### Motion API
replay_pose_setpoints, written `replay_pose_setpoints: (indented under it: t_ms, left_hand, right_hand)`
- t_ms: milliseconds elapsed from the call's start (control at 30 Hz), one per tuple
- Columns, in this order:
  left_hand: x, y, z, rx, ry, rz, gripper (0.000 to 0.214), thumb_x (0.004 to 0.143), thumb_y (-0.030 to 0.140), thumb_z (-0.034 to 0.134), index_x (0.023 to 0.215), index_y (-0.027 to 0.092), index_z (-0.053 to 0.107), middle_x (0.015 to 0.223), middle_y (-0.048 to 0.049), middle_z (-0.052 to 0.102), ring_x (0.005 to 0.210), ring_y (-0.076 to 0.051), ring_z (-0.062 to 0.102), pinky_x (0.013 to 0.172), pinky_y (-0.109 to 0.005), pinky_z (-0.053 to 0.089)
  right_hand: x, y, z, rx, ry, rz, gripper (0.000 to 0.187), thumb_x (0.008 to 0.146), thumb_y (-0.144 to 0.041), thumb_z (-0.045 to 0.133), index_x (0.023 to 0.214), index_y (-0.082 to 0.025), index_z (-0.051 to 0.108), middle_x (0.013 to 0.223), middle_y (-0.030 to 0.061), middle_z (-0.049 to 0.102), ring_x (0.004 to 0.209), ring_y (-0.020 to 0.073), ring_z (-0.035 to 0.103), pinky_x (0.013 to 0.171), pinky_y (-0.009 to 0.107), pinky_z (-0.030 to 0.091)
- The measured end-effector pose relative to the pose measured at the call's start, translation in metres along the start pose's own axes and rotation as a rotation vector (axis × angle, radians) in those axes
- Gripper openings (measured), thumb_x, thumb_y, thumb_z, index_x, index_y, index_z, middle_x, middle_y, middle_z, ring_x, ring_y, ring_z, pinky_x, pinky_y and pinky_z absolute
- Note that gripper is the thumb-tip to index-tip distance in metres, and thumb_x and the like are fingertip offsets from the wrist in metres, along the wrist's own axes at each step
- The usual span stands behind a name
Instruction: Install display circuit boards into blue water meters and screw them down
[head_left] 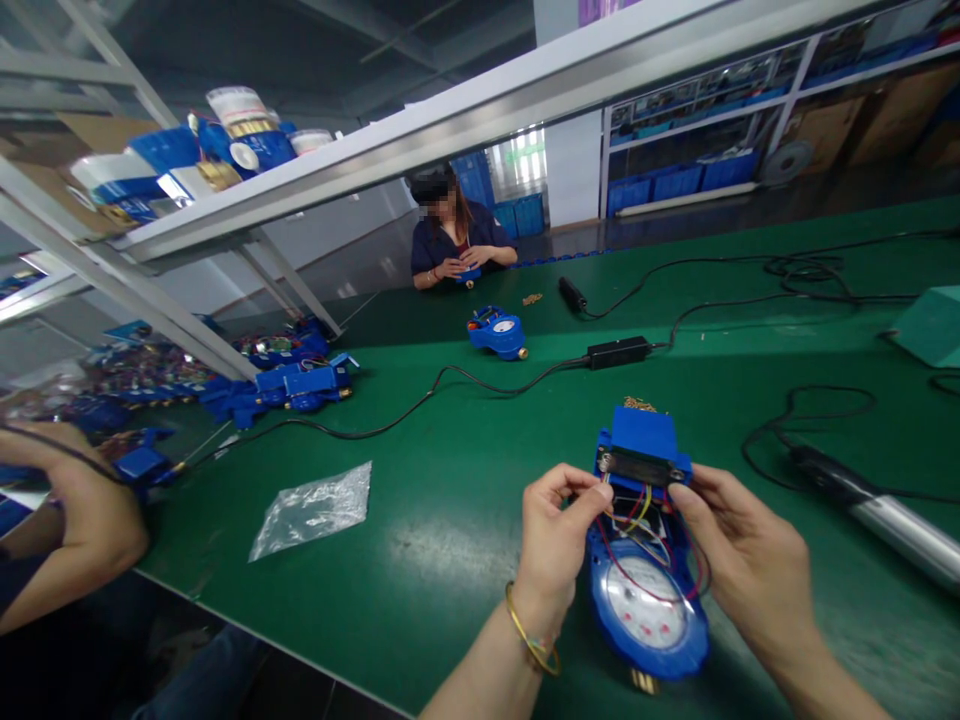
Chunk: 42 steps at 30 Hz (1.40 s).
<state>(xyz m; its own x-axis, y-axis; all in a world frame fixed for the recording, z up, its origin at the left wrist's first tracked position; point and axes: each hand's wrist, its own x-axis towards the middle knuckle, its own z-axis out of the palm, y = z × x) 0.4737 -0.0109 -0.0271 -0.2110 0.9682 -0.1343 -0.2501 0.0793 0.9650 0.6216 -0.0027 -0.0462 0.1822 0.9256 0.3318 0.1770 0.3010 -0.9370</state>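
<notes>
A blue water meter with a round white dial lies on the green table in front of me, its brass fitting toward me. A blue box-shaped cover is tilted up at its far end, with red, yellow and dark wires running from it into the body. My left hand pinches the cover's left edge by the wires, thumb against forefinger. My right hand grips the right edge of the cover, thumb on its near side. The fingertips behind the cover are hidden.
Small brass screws lie behind the cover. An electric screwdriver is at right; a cable with a black box crosses the table. Another meter, a plastic bag, piled meters and two co-workers are around.
</notes>
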Motion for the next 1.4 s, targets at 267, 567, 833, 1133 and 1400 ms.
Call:
replay_pose_setpoints:
  t_ms: [267,567,833,1133,1400]
  left_hand:
    - [0.001,-0.005,0.0,-0.063,0.024,0.01,0.012,0.067,0.024,0.076,0.068,0.013,0.071,0.062,0.0,0.064,0.06,-0.01,0.052,0.065,-0.024,0.041]
    - [0.001,-0.007,0.0,-0.02,0.033,0.026,0.021,0.069,0.03,0.08,0.066,0.013,0.068,0.06,0.001,0.06,0.059,-0.01,0.051,0.063,-0.023,0.041]
    - [0.0,-0.011,-0.001,-0.062,0.065,0.061,0.016,0.071,0.026,0.078,0.073,0.014,0.068,0.066,0.0005,0.063,0.062,-0.01,0.053,0.064,-0.022,0.042]
    - [0.001,-0.015,-0.002,-0.076,0.055,0.042,0.02,0.072,0.028,0.078,0.074,0.014,0.065,0.066,0.0003,0.061,0.062,-0.01,0.053,0.065,-0.023,0.043]
    - [0.001,-0.008,-0.002,0.009,0.067,0.03,0.019,0.067,0.025,0.078,0.069,0.012,0.065,0.062,0.0016,0.058,0.06,-0.008,0.048,0.062,-0.022,0.039]
  right_hand:
    - [-0.001,0.003,0.001,0.041,0.002,0.054,0.027,0.082,-0.045,0.068,0.094,-0.021,0.071,0.085,0.0057,0.076,0.066,0.0191,0.072,0.055,0.02,0.06]
    - [-0.002,0.001,0.004,0.121,-0.003,0.106,0.03,0.079,-0.047,0.071,0.091,-0.02,0.07,0.08,0.0057,0.076,0.062,0.0186,0.071,0.053,0.021,0.059]
    - [-0.001,-0.001,0.004,0.133,-0.004,0.136,0.033,0.078,-0.049,0.072,0.09,-0.019,0.07,0.077,0.0057,0.075,0.061,0.0194,0.071,0.053,0.022,0.06]
    - [-0.003,-0.003,0.006,0.142,-0.008,0.103,0.027,0.079,-0.044,0.07,0.09,-0.019,0.07,0.079,0.0055,0.076,0.061,0.0174,0.071,0.054,0.018,0.059]
    - [-0.006,-0.002,0.007,0.135,0.014,0.137,0.029,0.078,-0.045,0.07,0.09,-0.018,0.07,0.079,0.0065,0.076,0.062,0.0185,0.072,0.054,0.019,0.059]
